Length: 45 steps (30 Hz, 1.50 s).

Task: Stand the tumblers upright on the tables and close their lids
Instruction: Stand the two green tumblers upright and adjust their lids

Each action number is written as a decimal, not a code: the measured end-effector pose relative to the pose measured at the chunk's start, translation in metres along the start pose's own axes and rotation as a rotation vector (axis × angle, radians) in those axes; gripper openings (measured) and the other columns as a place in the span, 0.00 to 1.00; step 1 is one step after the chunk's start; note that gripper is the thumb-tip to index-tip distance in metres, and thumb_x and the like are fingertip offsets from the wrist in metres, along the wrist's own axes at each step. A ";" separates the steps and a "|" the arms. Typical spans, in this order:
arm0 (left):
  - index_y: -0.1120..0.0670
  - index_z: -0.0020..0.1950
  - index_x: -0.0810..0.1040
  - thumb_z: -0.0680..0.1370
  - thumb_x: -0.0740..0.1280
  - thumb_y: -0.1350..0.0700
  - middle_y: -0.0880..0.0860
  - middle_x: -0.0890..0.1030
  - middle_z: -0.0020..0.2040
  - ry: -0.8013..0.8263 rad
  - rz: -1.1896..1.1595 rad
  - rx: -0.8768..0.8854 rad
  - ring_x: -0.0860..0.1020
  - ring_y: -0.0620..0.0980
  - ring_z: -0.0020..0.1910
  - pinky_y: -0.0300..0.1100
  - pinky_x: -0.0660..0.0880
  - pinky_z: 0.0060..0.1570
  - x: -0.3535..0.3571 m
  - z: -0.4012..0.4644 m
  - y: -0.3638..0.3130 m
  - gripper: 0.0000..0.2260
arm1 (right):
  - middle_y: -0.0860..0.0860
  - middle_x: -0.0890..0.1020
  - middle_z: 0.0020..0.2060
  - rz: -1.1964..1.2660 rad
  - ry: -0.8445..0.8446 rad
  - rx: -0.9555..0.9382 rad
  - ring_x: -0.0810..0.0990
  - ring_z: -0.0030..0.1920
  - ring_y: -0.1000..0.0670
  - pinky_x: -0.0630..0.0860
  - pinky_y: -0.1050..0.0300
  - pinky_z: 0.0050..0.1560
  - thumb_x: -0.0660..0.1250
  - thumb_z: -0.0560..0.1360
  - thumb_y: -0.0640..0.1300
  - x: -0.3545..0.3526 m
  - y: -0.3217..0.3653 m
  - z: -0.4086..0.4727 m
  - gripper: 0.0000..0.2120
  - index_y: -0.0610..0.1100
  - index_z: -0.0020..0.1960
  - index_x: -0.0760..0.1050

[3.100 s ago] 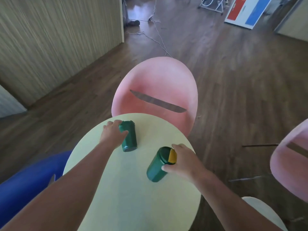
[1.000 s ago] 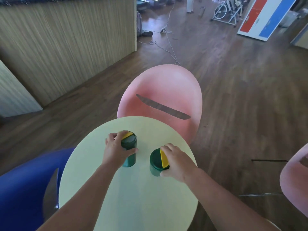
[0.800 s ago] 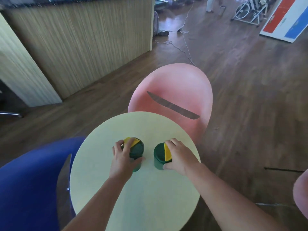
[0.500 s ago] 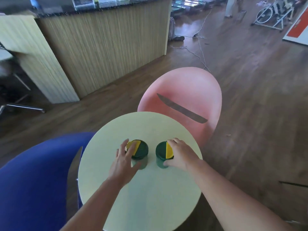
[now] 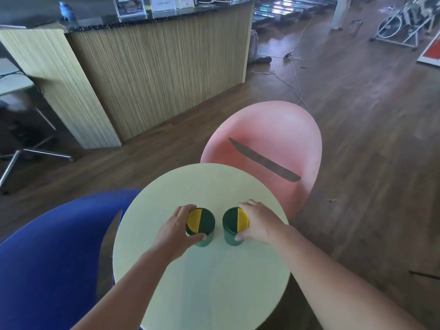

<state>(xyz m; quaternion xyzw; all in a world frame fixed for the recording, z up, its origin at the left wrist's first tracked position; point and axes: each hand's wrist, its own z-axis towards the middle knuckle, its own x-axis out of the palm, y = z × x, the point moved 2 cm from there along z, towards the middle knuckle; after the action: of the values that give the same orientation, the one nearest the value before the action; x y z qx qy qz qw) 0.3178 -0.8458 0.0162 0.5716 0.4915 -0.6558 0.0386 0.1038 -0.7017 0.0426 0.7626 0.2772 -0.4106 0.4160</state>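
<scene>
Two dark green tumblers stand upright side by side on the round pale yellow table (image 5: 202, 289). Each lid is half green, half yellow, and both yellow flaps lie flat. My left hand (image 5: 175, 232) wraps around the left tumbler (image 5: 202, 225) from its left side, thumb in front of it. My right hand (image 5: 260, 222) grips the right tumbler (image 5: 232, 225) from its right side, fingers over the lid's yellow edge.
A pink chair (image 5: 269, 148) stands just beyond the table. A blue chair (image 5: 52, 258) is close on the left. A wood-panelled counter (image 5: 154, 75) runs along the back left. Cables trail over the dark wood floor (image 5: 369, 139).
Both tumblers went from lying on their sides to standing upright. My left hand, briefly loose half a second ago, has closed around the left tumbler again. The view has tilted up.
</scene>
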 end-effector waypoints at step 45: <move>0.49 0.82 0.55 0.71 0.76 0.39 0.49 0.64 0.79 0.009 0.017 -0.091 0.63 0.51 0.76 0.50 0.69 0.70 -0.014 -0.010 -0.012 0.47 | 0.54 0.67 0.75 -0.066 -0.028 -0.119 0.63 0.73 0.46 0.69 0.50 0.69 0.77 0.64 0.63 -0.010 0.030 0.008 0.50 0.49 0.79 0.60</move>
<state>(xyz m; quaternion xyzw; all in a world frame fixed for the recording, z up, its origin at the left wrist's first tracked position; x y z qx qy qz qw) 0.3218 -0.8399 0.0357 0.5763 0.5164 -0.6297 0.0679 0.1189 -0.7244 0.0607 0.7210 0.3202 -0.4177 0.4507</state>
